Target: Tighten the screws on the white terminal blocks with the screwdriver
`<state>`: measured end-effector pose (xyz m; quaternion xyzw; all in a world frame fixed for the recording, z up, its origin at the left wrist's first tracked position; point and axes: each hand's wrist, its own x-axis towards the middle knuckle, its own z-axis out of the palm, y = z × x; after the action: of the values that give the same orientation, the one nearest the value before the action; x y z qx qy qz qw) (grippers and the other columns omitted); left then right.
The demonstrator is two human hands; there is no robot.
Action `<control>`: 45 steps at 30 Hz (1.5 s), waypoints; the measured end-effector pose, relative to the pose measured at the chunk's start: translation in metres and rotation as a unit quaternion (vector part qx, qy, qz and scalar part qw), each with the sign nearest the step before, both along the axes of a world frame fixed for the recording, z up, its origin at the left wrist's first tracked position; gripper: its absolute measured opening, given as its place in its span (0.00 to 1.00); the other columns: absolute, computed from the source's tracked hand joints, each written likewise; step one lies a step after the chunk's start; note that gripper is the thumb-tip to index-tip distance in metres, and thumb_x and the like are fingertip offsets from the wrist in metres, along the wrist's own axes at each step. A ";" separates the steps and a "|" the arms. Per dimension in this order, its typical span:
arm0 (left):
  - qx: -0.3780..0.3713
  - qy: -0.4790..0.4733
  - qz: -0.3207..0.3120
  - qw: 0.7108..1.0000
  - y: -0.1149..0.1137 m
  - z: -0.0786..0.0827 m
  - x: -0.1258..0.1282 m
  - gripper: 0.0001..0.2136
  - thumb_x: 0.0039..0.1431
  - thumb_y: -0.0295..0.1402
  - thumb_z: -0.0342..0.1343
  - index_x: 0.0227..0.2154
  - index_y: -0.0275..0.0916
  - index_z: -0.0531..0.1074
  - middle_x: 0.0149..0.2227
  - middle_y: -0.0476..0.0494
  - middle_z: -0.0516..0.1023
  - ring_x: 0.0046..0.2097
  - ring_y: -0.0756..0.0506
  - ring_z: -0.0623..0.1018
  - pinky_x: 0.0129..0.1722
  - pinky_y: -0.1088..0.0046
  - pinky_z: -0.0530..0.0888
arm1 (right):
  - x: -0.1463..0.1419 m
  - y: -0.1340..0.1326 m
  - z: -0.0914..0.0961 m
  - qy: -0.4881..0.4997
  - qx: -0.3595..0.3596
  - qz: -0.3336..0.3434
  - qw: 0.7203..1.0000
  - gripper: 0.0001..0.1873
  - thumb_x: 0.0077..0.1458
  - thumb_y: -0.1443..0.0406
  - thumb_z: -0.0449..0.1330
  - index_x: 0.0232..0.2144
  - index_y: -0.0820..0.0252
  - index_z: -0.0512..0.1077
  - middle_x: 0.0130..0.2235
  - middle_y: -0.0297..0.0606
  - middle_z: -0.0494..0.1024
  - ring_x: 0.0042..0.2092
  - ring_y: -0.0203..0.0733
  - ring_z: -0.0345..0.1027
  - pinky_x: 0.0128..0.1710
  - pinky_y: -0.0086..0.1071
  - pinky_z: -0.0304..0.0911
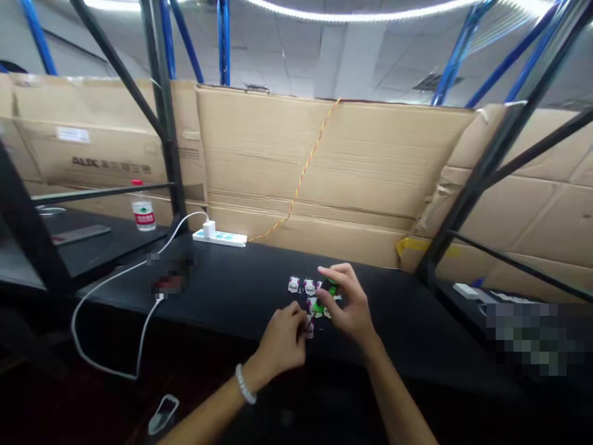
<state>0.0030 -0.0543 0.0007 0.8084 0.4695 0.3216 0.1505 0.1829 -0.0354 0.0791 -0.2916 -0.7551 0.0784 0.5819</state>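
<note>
My right hand point(348, 303) is closed around a green and black screwdriver point(330, 287), which slants down to the left. The thin shaft runs toward my left hand point(285, 337), whose fingers are pinched together at the black table's front part. Against those fingertips is a small white piece with purple bits point(310, 327); its far side is hidden by the fingers. Several similar pieces lie in a cluster behind, among them one white piece point(293, 284) at the left and another white piece point(309, 286) beside it. My right hand partly covers the others.
A white power strip point(220, 238) with a plugged-in charger stands at the back left. Its white cable point(104, 281) loops over the table's front edge. Left stands a water bottle point(143, 210). Cardboard point(315, 161) and dark metal posts point(463, 185) bound the table point(241, 284).
</note>
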 end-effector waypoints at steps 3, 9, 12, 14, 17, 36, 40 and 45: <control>0.001 0.000 0.000 1.000 0.000 -0.002 0.000 0.08 0.56 0.21 0.59 0.34 0.42 0.72 0.43 0.44 0.76 0.43 0.41 0.78 0.44 0.64 0.71 | 0.002 -0.001 0.003 -0.016 0.002 0.020 1.000 0.19 0.69 0.60 0.60 0.60 0.50 0.77 0.51 0.44 0.78 0.48 0.47 0.77 0.49 0.43 0.75; -0.002 -0.004 0.000 1.000 0.001 -0.002 0.001 0.08 0.56 0.21 0.58 0.34 0.41 0.73 0.42 0.44 0.75 0.43 0.41 0.77 0.44 0.63 0.71 | 0.007 -0.001 0.009 -0.022 -0.050 0.057 0.997 0.18 0.70 0.61 0.59 0.59 0.49 0.76 0.47 0.41 0.82 0.44 0.45 0.78 0.45 0.39 0.75; -0.003 -0.003 0.001 1.000 0.001 -0.001 0.001 0.08 0.56 0.21 0.58 0.33 0.41 0.72 0.42 0.44 0.75 0.42 0.41 0.77 0.43 0.64 0.71 | 0.007 -0.001 0.008 -0.032 -0.013 0.001 0.999 0.18 0.64 0.59 0.66 0.56 0.50 0.78 0.45 0.41 0.79 0.42 0.45 0.76 0.43 0.39 0.75; -0.004 -0.004 -0.003 1.000 0.001 -0.001 0.001 0.08 0.56 0.21 0.59 0.33 0.41 0.72 0.42 0.44 0.75 0.42 0.41 0.77 0.44 0.64 0.71 | 0.008 -0.001 0.006 -0.031 -0.026 0.038 0.998 0.23 0.69 0.59 0.60 0.64 0.49 0.72 0.53 0.45 0.79 0.49 0.48 0.78 0.50 0.44 0.75; -0.007 -0.002 0.000 1.000 0.001 -0.002 0.001 0.08 0.56 0.21 0.59 0.34 0.41 0.73 0.44 0.43 0.76 0.44 0.41 0.78 0.45 0.63 0.71 | 0.010 0.000 0.003 -0.015 -0.069 0.095 0.993 0.25 0.74 0.61 0.52 0.69 0.47 0.66 0.58 0.45 0.79 0.53 0.48 0.79 0.55 0.47 0.74; -0.009 -0.008 -0.004 1.000 0.000 0.002 0.000 0.09 0.55 0.19 0.59 0.33 0.41 0.72 0.43 0.44 0.76 0.44 0.41 0.78 0.45 0.65 0.71 | 0.006 -0.002 0.011 -0.028 -0.035 0.056 0.997 0.20 0.71 0.61 0.57 0.62 0.49 0.76 0.57 0.46 0.78 0.52 0.48 0.77 0.54 0.44 0.74; -0.008 -0.011 0.000 1.000 0.000 0.001 0.000 0.08 0.57 0.19 0.59 0.33 0.41 0.73 0.43 0.45 0.76 0.43 0.42 0.77 0.45 0.65 0.71 | 0.006 0.000 0.011 -0.014 -0.055 0.053 0.997 0.15 0.68 0.61 0.63 0.55 0.50 0.80 0.49 0.42 0.83 0.44 0.44 0.78 0.47 0.39 0.76; -0.005 -0.007 0.004 1.000 0.001 0.000 0.001 0.08 0.57 0.20 0.59 0.33 0.41 0.73 0.43 0.45 0.76 0.43 0.42 0.77 0.46 0.65 0.71 | 0.006 -0.003 0.013 -0.024 -0.021 0.024 0.999 0.17 0.66 0.59 0.64 0.56 0.49 0.80 0.53 0.45 0.81 0.47 0.47 0.80 0.50 0.42 0.76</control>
<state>0.0038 -0.0533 0.0005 0.8036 0.4729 0.3257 0.1568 0.1894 -0.0380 0.0922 -0.2877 -0.7736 0.1009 0.5555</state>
